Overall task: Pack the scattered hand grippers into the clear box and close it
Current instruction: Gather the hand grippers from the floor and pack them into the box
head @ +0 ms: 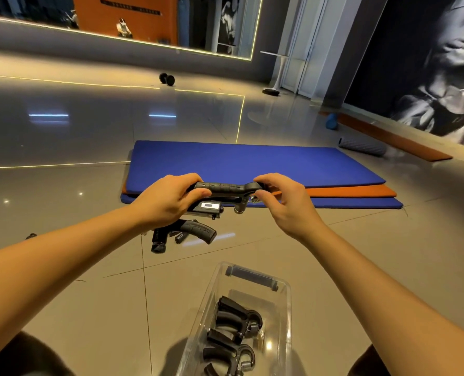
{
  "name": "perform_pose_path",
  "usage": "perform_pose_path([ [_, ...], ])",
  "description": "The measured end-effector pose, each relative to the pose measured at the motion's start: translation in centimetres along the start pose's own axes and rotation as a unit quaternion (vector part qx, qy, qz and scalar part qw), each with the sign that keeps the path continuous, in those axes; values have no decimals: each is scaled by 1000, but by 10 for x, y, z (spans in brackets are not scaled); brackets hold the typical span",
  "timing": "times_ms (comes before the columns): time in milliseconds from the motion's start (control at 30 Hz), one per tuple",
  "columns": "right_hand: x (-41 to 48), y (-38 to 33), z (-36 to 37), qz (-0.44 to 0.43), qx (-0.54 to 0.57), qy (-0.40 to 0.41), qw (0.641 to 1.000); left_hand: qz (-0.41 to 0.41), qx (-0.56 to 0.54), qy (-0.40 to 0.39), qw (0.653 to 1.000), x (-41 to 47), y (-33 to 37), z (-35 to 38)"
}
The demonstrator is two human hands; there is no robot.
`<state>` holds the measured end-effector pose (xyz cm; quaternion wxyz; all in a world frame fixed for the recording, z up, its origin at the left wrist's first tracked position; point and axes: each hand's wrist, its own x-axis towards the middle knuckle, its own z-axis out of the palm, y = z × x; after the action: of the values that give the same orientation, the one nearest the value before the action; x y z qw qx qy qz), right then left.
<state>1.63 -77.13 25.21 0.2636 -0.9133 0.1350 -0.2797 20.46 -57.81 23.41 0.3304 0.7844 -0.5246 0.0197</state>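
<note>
A black hand gripper (225,195) with a small display and a spring is held up over the floor between both hands. My left hand (168,202) grips its handles. My right hand (282,202) pinches its head end by the spring. Below it another black hand gripper (187,233) lies on the tiles. The clear box (286,308) stands open near the bottom of the view with two black hand grippers (236,335) inside. I see no lid for the box.
A blue mat (239,164) stacked on an orange one lies just beyond my hands. A grey foam roller (361,146) and a blue roller (331,121) sit at the right wall. A dumbbell (167,79) lies far back. My knees frame the bottom corners.
</note>
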Motion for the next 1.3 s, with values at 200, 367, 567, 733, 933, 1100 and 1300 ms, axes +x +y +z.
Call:
perform_pose_path([
  [200,9,0,-1,35,47,50,997,13,104,-16,994,5,0,1],
  [367,14,4,-3,116,136,83,980,-2,168,-65,984,2,2,8],
  [567,11,10,-5,169,232,25,958,-15,151,-81,985,0,2,8],
  [733,9,14,-1,203,240,-3,949,18,148,-98,984,0,-1,11],
  [933,6,12,6,81,92,-90,988,10,82,-111,990,0,-6,14],
  [1100,5,3,17,16,-5,-155,988,8,67,-121,990,-1,-6,18],
  [1300,4,1,23,-9,-44,-161,986,-6,42,-141,989,-3,-3,20],
])
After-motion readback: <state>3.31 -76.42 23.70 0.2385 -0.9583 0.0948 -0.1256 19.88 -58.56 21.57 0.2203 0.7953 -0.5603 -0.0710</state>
